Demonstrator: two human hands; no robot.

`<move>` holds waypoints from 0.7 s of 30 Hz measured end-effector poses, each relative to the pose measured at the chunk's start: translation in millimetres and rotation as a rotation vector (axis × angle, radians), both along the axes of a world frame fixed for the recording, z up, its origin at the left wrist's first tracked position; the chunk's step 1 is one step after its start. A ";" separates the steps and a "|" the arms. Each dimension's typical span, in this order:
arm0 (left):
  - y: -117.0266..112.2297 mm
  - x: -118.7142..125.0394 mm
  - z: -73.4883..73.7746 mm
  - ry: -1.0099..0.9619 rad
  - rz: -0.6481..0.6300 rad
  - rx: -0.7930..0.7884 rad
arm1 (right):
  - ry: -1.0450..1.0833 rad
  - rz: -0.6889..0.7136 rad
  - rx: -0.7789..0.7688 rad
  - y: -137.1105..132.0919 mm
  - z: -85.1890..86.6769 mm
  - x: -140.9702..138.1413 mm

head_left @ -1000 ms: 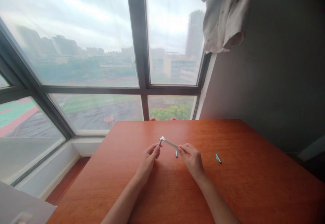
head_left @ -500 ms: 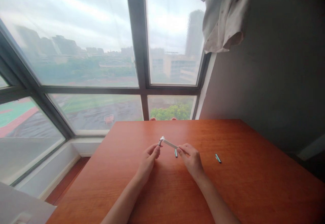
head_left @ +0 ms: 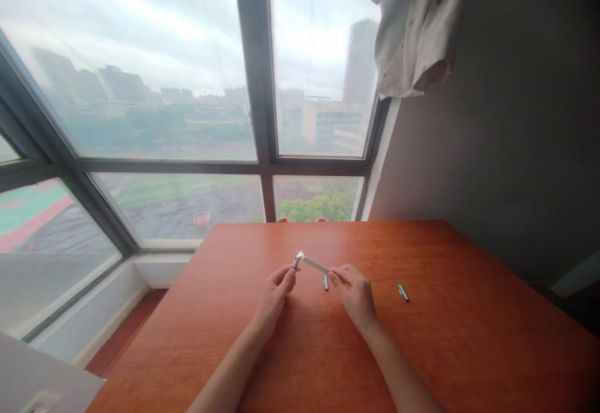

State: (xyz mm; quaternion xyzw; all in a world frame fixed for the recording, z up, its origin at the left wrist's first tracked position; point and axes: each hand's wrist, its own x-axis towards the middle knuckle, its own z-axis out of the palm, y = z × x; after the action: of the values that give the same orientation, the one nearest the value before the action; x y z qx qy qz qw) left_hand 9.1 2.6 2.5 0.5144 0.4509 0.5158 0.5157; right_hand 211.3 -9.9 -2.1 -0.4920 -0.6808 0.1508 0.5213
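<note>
My left hand (head_left: 277, 289) pinches a small dark-and-silver razor handle (head_left: 295, 263), its bright upper end pointing up and away from me. In my right hand (head_left: 352, 289) a slim white stick (head_left: 316, 265) is gripped by one end between thumb and fingers. The stick's far tip meets the silver end of the handle, or lies right by it; the exact contact is too small to make out. Just left of my right fingers, a teal-and-black razor cartridge (head_left: 325, 282) lies on the table. Another similar cartridge (head_left: 404, 293) rests farther right.
The reddish-brown wooden table (head_left: 225, 338) reaches to the windows (head_left: 169, 113) at its far side. A pale cloth (head_left: 417, 38) hangs at upper right beside a grey wall (head_left: 506, 132). Two small rounded things show just behind the far table edge.
Both hands keep their hold and place almost exactly. The camera view has shifted very slightly; the two cartridges lie where they were.
</note>
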 end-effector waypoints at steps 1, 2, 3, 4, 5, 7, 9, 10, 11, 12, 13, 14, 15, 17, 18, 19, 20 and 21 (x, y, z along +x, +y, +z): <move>-0.1 0.0 0.5 0.001 0.004 -0.007 | 0.002 0.001 0.000 0.2 -0.3 0.0; -0.2 0.0 0.9 0.003 0.009 -0.012 | 0.005 0.002 -0.001 0.3 -0.6 -0.1; -0.3 0.0 1.3 0.006 0.011 -0.014 | 0.007 0.002 -0.001 0.5 -0.9 -0.1; -0.4 -0.1 1.6 0.009 0.014 -0.012 | 0.009 0.002 -0.002 0.6 -1.2 -0.2; -0.6 -0.1 1.7 0.013 0.015 -0.008 | 0.009 0.002 -0.003 0.7 -1.4 -0.1; -0.7 -0.4 1.3 0.020 0.012 -0.004 | 0.007 -0.002 -0.008 0.8 -1.7 0.1; -0.6 -0.5 0.2 0.020 0.006 -0.003 | 0.007 -0.001 -0.016 0.7 -1.5 0.3; -0.4 -0.5 -0.4 0.017 0.006 -0.001 | 0.007 0.001 -0.020 0.6 -1.1 0.4; -0.1 -0.4 -1.0 0.013 0.006 0.003 | 0.007 0.005 -0.022 0.5 -0.7 0.4; 0.1 -0.3 -1.5 0.009 0.008 0.007 | 0.004 0.008 -0.021 0.3 -0.2 0.3; 0.4 -0.2 -1.8 0.007 0.009 0.008 | 0.000 0.009 -0.017 0.2 0.3 0.2; 0.7 -0.1 -2.0 0.006 0.011 0.007 | -0.002 0.006 -0.012 0.2 0.7 0.1; 0.8 0.1 -2.0 0.004 0.012 0.005 | -0.004 0.002 -0.005 0.2 1.0 -0.1; 0.8 0.1 -1.5 0.001 0.012 -0.002 | -0.001 -0.003 0.003 0.3 1.0 -0.1; 0.7 0.1 -1.2 -0.001 0.014 -0.005 | 0.002 -0.001 0.001 0.4 0.7 0.1; 0.5 0.0 -0.7 -0.002 0.016 -0.007 | 0.005 0.002 -0.003 0.6 0.3 0.5; 0.4 -0.2 -0.4 -0.004 0.018 -0.007 | 0.011 0.005 -0.010 0.8 -0.2 1.0; 0.4 -0.3 -0.1 -0.007 0.020 -0.006 | 0.018 0.005 -0.016 1.0 -0.7 1.7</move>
State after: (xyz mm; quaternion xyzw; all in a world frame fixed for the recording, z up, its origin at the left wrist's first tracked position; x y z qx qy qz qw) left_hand 8.8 3.0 2.5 0.5066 0.4556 0.5215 0.5137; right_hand 213.0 -8.9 -2.8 -0.4933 -0.6760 0.1619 0.5230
